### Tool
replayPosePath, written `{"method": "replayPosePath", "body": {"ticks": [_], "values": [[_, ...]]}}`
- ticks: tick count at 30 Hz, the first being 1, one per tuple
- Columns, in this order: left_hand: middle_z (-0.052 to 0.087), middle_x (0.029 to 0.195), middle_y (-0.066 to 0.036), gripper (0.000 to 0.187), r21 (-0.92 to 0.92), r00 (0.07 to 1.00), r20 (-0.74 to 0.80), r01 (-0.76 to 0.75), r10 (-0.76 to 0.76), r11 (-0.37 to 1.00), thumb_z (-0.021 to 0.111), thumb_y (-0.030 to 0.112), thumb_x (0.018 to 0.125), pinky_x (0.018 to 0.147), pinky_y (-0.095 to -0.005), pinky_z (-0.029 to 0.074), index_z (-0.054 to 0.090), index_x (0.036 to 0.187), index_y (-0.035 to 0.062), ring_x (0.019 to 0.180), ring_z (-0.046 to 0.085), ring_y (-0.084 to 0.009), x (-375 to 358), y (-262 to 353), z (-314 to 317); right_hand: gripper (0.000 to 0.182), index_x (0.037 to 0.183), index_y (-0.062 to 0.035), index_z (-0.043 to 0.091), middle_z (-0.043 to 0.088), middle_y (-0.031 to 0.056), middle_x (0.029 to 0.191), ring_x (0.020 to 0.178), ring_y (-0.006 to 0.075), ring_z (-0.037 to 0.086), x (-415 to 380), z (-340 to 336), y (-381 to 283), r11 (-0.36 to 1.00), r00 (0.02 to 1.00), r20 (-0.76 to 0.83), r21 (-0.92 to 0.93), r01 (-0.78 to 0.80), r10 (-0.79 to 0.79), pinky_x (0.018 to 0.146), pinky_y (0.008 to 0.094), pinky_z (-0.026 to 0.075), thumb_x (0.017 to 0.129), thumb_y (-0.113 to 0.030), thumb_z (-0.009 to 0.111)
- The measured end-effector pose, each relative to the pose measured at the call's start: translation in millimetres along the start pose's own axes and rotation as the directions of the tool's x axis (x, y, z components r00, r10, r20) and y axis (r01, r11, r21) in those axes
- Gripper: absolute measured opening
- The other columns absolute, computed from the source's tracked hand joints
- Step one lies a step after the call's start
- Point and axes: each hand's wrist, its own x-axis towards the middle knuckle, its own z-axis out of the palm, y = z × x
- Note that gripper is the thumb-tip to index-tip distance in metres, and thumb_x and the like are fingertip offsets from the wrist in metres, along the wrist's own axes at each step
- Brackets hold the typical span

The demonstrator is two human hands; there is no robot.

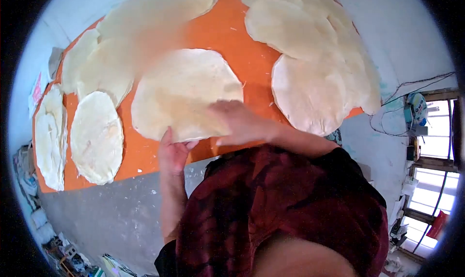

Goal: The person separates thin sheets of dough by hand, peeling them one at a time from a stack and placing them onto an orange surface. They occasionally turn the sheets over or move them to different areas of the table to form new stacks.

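Note:
A large, thin, pale dough sheet (186, 90) lies on the orange table (232, 39) in front of me, its near edge by the table's front edge. My left hand (175, 148) is at that near edge, fingers curled under it and thumb on top. My right hand (237, 122) lies over the sheet's right near part, fingers stretched out and somewhat blurred. No object shows in my right hand.
Overlapping dough sheets (310, 39) cover the table's right side; more (106, 63) lie at the back left, partly blurred. Two smaller pieces, an oval one (97, 139) and a folded one (50, 136), sit at the left. Windows (433, 189) and hanging cables (404, 85) are at the right.

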Motion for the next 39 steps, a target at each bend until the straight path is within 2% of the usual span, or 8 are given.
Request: {"method": "replayPosePath", "body": {"ticks": [5,10,18,23,27,32,36,39], "values": [[0.050,0.114,-0.017,0.049,0.138,0.984,0.174,-0.004,-0.020,0.990,0.034,0.039,0.090,0.076,-0.0407,0.049,0.035,0.122,0.0021,0.100,0.053,-0.0317,-25.5,3.2,27.5,0.025,0.100,-0.0082,0.054,0.058,0.0135,0.079,0.071,0.0311,0.056,10.0,11.2,-20.1,0.995,0.981,-0.176,0.075,-0.070,0.082,0.063,0.0385,0.044,0.075,-0.014,0.051],[0.049,0.115,-0.019,0.062,0.395,0.923,0.383,-0.201,0.039,0.896,0.043,0.050,0.083,0.078,-0.0383,0.048,0.039,0.119,-0.0009,0.101,0.052,-0.0307,-58.5,22.1,10.1,0.016,0.084,-0.0052,0.055,0.056,0.0164,0.074,0.071,0.0336,0.054,13.0,-100.7,-59.7,0.995,0.989,0.131,0.062,-0.074,0.065,0.063,0.0434,0.042,0.078,-0.018,0.047],[0.057,0.101,-0.014,0.040,0.574,0.982,-0.104,-0.071,0.158,0.816,0.051,0.033,0.084,0.074,-0.0340,0.045,0.052,0.105,-0.0003,0.094,0.055,-0.0219,-42.5,43.1,-35.0,0.024,0.089,0.0005,0.059,0.061,0.0120,0.085,0.079,0.0175,0.055,84.4,-213.7,50.2,0.918,0.932,-0.081,-0.165,-0.361,0.352,0.073,0.0325,0.044,0.078,-0.020,0.053],[0.051,0.110,-0.019,0.041,0.938,0.781,-0.092,-0.140,0.618,0.316,0.054,0.029,0.082,0.083,-0.0383,0.041,0.049,0.107,-0.0032,0.104,0.049,-0.0295,-3.8,49.6,-73.2,0.028,0.094,-0.0068,0.057,0.059,0.0152,0.092,0.088,0.0323,0.054,105.6,-331.1,98.2,0.771,0.800,-0.593,-0.466,-0.433,0.091,0.077,0.0392,0.043,0.082,-0.026,0.041],[0.034,0.125,-0.027,0.046,0.855,0.668,0.312,0.112,0.675,-0.506,0.053,0.028,0.080,0.092,-0.0448,0.031,0.045,0.113,-0.0027,0.112,0.036,-0.0425,26.4,38.7,-101.9,0.025,0.096,-0.0116,0.055,0.058,0.0137,0.093,0.089,0.0322,0.055,129.8,-354.3,109.6,0.705,0.694,-0.719,-0.475,-0.526,0.033,0.075,0.0431,0.044,0.080,-0.024,0.041],[0.028,0.131,-0.026,0.051,0.685,0.588,0.354,0.366,0.727,-0.630,0.041,0.037,0.083,0.094,-0.0513,0.023,0.040,0.117,-0.0007,0.120,0.026,-0.0415,50.0,8.1,-99.7,0.022,0.092,-0.0085,0.055,0.060,0.0117,0.090,0.082,0.0316,0.058,201.0,-289.5,188.0,0.661,0.714,-0.671,-0.445,-0.604,0.201,0.069,0.0430,0.046,0.080,-0.022,0.042],[0.029,0.130,-0.025,0.051,0.712,0.608,0.313,0.358,0.730,-0.604,0.040,0.037,0.083,0.094,-0.0506,0.023,0.041,0.116,-0.0013,0.120,0.026,-0.0418,46.7,13.4,-89.6,0.025,0.093,-0.0041,0.054,0.060,0.0180,0.090,0.088,0.0300,0.058,253.3,-179.9,238.5,0.776,0.737,-0.490,-0.175,-0.606,0.465,0.072,0.0422,0.047,0.077,-0.022,0.045],[0.029,0.130,-0.025,0.050,0.716,0.615,0.296,0.363,0.731,-0.596,0.039,0.037,0.083,0.094,-0.0507,0.023,0.041,0.116,-0.0010,0.120,0.026,-0.0418,50.1,16.2,-91.7,0.027,0.100,-0.0041,0.049,0.057,0.0153,0.092,0.086,0.0289,0.057,289.7,-117.3,285.7,0.470,0.566,-0.072,0.647,-0.600,0.821,0.071,0.0465,0.046,0.077,-0.019,0.049]]}}
